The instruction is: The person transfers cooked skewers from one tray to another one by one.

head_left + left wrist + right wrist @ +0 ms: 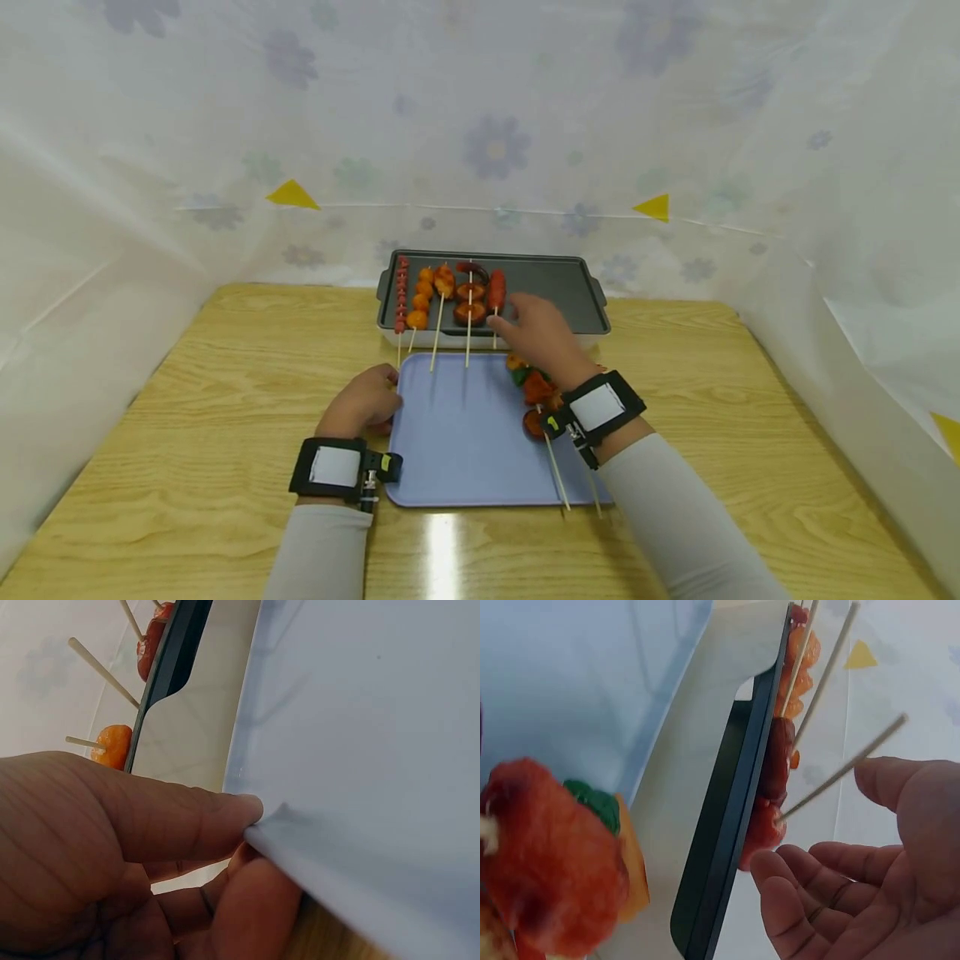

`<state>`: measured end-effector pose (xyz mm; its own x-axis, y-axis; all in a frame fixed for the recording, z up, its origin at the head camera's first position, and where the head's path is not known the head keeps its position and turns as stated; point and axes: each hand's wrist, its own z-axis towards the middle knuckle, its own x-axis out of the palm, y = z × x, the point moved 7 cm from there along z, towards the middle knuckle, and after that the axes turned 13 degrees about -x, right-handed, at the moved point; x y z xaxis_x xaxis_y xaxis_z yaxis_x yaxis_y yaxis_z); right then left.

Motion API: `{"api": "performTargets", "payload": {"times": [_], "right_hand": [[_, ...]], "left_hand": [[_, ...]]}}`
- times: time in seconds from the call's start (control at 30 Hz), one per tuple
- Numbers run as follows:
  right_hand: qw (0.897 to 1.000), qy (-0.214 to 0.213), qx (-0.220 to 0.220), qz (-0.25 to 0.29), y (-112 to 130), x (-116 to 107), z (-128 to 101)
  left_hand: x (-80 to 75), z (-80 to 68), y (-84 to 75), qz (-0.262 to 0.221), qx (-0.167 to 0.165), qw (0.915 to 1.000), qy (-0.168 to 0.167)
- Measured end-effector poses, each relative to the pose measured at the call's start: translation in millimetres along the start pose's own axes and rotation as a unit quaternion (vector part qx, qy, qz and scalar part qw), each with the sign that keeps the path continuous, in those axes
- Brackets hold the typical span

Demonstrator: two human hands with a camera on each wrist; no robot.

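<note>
At the left edge of a lavender tray [465, 450], my left hand [362, 400] pinches the rim near its far corner. The left wrist view shows the thumb above the rim and the other fingers under it. My right hand [543, 333] is over the front edge of a dark grill pan [551, 292], next to a red sausage skewer [497, 292]. In the right wrist view the thumb and fingers are spread apart around its stick [844, 769], holding nothing. On the tray's right side lie skewers with red and green pieces [536, 387], partly covered by my right wrist.
Left of the sausage on the pan lie mushroom slices [470, 313], a golden-brown skewer [444, 282], orange balls [422, 302] and small red pieces [401, 292]. Their sticks point toward me, some over the tray. A patterned curtain [495, 150] stands behind the wooden table [247, 375].
</note>
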<state>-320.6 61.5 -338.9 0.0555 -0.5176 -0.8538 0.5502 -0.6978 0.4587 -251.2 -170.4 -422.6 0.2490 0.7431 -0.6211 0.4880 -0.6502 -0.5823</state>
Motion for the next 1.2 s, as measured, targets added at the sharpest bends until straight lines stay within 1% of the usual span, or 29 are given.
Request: {"api": "performTargets", "payload": {"times": [0.17,0.33,0.47,0.57,0.67,0.93,1.1,1.2], "right_hand": [[1.000,0.013,-0.001,0.000,2,5,2],[1.000,0.022,0.001,-0.001,2,4,1],[0.999,0.035,0.008,0.010,0,4,0],[0.998,0.051,0.017,0.013,-3,6,1],[0.998,0.056,0.021,0.008,-6,6,1],[0.997,0.037,0.059,0.022,-12,9,-2],[0.995,0.020,0.079,0.054,-14,13,-5],[0.993,0.021,0.089,0.070,-15,17,-6]], "left_hand": [[-1.0,-1.0,-0.5,-0.001,-0.001,1.0000,0.000],[-0.8,-1.7,-1.3,0.000,0.001,1.0000,0.000],[-0.5,-1.7,-1.3,0.002,0.002,1.0000,0.000],[-0.2,-1.5,-1.0,0.003,0.002,1.0000,0.000],[-0.3,-2.1,-1.0,0.001,0.001,1.0000,0.001],[-0.6,-2.6,-1.6,0.002,0.001,1.0000,0.002],[-0.5,-4.4,-2.2,0.006,0.003,1.0000,0.005],[-0.1,-4.8,-2.0,0.007,0.005,0.9999,0.007]]}}
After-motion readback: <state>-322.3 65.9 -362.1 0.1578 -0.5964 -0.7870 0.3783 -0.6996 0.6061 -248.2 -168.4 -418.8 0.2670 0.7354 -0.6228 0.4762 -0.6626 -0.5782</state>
